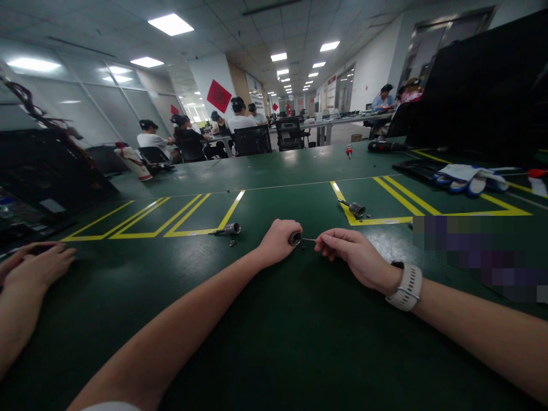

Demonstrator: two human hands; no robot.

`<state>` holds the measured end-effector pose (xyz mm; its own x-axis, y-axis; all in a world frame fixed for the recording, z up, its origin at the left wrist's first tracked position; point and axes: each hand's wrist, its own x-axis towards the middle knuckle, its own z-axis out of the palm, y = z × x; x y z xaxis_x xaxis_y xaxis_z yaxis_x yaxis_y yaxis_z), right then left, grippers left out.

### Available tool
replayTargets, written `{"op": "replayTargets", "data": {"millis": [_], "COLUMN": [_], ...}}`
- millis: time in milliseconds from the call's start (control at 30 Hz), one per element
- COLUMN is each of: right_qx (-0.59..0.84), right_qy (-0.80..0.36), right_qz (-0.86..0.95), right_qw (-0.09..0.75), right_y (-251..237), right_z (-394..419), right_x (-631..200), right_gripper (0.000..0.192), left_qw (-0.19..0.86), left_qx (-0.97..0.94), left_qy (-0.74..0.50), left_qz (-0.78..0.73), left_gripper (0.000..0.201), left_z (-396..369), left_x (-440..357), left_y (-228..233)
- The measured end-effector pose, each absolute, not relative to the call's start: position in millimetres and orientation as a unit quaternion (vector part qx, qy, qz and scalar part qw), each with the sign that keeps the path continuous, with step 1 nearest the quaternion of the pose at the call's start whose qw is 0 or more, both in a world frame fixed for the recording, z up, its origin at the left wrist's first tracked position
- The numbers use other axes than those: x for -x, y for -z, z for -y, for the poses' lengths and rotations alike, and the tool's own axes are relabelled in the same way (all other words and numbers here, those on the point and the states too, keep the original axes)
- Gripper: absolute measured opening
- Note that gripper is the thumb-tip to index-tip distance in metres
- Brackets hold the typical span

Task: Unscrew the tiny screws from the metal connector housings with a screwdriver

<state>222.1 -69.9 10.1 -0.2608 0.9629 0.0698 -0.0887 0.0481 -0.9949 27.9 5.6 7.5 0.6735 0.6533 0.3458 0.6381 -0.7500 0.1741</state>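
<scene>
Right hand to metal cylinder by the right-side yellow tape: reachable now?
Likely yes: the metal cylinder lies just beyond the right hand, with only yellow tape and small parts between. That hand seems to pinch a thin rod, though.

Ceiling lights (pixel 171 24) glare above a dim tabletop (pixel 282 337).

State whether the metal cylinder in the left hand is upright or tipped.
Tipped: the metal cylinder shows the camera its round end.
</scene>
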Motion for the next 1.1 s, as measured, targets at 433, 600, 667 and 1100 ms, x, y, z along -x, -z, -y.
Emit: {"op": "replayTargets", "data": {"millis": [433, 600, 667, 1100], "right_qx": [0.400, 0.408, 0.414, 0.457], "right_qy": [-0.557, -0.543, -0.539, -0.513], "right_qz": [0.523, 0.520, 0.515, 0.536], "right_qw": [0.506, 0.518, 0.522, 0.490], "right_y": [-12.6, -12.2, -12.7, -14.4], "right_z": [71.0, 71.8, 72.2, 72.0], "right_x": [-221.3, -222.6, -222.9, -218.9], "right_gripper": [0.017, 0.016, 0.016, 0.016], "left_qw": [0.016, 0.018, 0.013, 0.067], "left_qx": [-0.912, -0.913, -0.913, -0.906], "left_qy": [-0.182, -0.195, -0.194, -0.243], "left_qz": [-0.368, -0.359, -0.358, -0.341], "left_gripper": [0.009, 0.007, 0.007, 0.007], "left_z": [-3.6, -4.2, -4.3, -3.7], "left_x": [-28.8, -26.9, -27.0, -27.5], "left_y": [-10.6, -9.1, -9.0, -6.8]}}
